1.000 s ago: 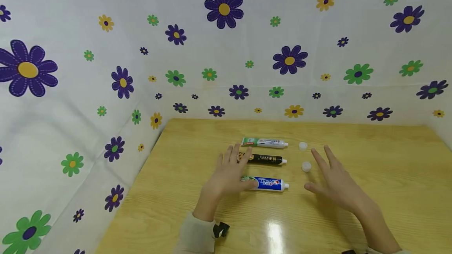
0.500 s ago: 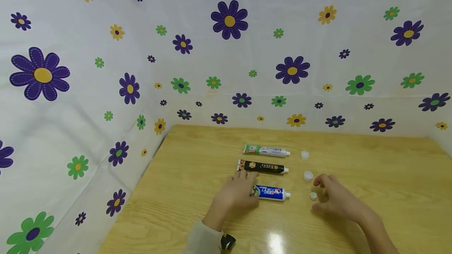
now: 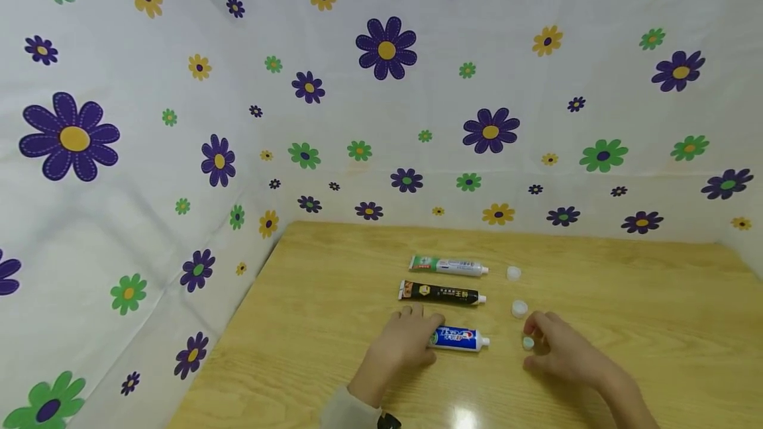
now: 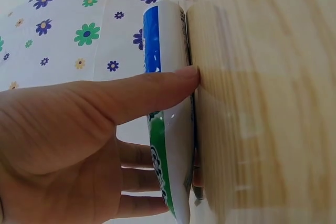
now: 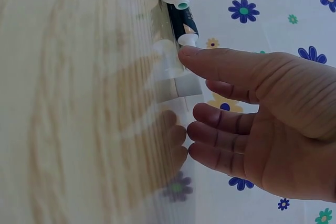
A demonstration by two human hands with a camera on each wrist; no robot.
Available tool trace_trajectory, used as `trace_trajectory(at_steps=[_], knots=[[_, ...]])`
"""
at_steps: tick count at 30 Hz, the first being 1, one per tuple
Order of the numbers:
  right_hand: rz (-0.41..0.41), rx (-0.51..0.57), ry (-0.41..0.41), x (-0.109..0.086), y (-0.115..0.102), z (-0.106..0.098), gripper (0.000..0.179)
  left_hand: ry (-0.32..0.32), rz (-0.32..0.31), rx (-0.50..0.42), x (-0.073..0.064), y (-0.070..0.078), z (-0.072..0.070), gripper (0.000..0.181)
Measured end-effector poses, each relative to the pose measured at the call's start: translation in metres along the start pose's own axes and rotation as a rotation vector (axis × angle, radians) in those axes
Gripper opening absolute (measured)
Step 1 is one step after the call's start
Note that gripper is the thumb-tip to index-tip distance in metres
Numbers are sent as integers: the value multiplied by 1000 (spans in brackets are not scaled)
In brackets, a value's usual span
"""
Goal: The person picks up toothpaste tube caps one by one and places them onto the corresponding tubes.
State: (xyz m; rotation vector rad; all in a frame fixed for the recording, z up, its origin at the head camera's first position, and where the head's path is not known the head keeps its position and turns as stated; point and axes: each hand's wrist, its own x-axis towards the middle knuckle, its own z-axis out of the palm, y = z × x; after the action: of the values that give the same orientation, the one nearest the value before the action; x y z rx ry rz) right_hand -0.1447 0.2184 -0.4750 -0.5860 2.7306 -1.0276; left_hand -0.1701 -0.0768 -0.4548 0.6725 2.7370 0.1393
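Observation:
In the head view, my left hand (image 3: 405,341) holds a blue toothpaste tube (image 3: 456,338) at its left end. The left wrist view shows the thumb across the near side of this tube (image 4: 176,40) and the fingers on its far side. The tube lies on the table, its uncapped nozzle pointing right. To the right, my right hand (image 3: 563,351) has bent fingers and thumb around a small pale cap (image 3: 528,343). In the right wrist view, a gap shows between thumb and cap (image 5: 188,85); contact with the index finger cannot be made out.
A black toothpaste tube (image 3: 442,292) and a green-and-white one (image 3: 448,265) lie parallel beyond the blue tube. Two white caps, a nearer one (image 3: 519,309) and a farther one (image 3: 514,273), sit right of their nozzles. A flowered cloth (image 3: 357,85) borders the wooden table (image 3: 334,270).
My left hand has drawn nearer and now grips the blue tube. My right hand has come down with its fingers bent around the small cap, which was hidden earlier.

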Motion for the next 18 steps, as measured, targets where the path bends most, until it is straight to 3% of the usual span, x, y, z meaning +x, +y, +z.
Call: trace_trajectory(at_steps=[12,18], knots=[[24,-4,-38,3,3,4,33,33,11,37,-3,2,4,61],[17,-13,-38,5,3,2,31,41,52,44,-1,4,0,61]])
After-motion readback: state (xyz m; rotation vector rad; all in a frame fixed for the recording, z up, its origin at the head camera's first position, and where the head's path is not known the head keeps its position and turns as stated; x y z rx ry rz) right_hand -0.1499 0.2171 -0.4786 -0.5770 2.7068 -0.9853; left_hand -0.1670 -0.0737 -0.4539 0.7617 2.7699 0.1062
